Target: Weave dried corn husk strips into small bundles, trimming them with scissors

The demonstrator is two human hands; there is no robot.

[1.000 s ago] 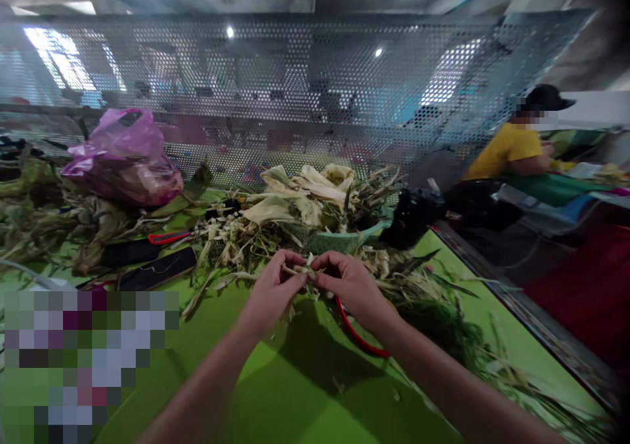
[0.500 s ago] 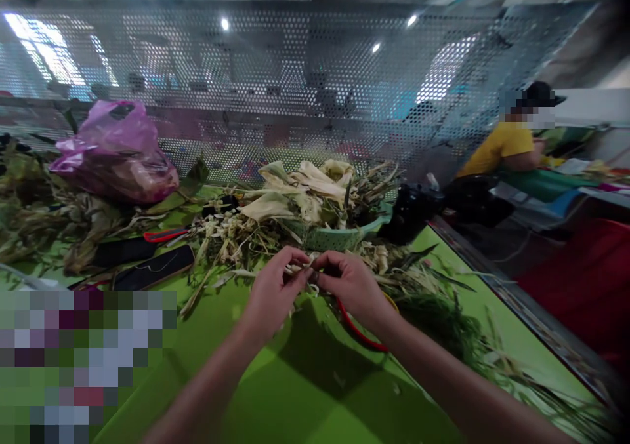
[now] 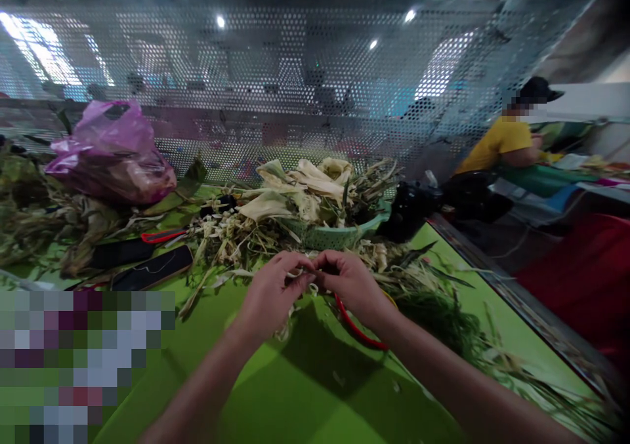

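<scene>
My left hand and my right hand meet fingertip to fingertip above the table. Both are closed in a pinch on a thin pale strip, which looks like dried corn husk. A small curl of the strip shows below the fingertips; the rest is mostly hidden by the fingers. More pale strands show under my left hand. Partly behind my right wrist lies a red ring-shaped rim with a yellow edge. Just beyond the hands, dried husks are heaped in a pale green basket.
The green table carries loose husk scraps, dark green fibres and a black bag. At left are a purple plastic bag, a red-handled tool and a dark phone-like slab. A perforated metal screen stands behind; a person sits at right.
Both hands keep their pinch in nearly the same place, with small finger movements. More of the pale strands now shows beneath my left hand. The view has shifted slightly.
</scene>
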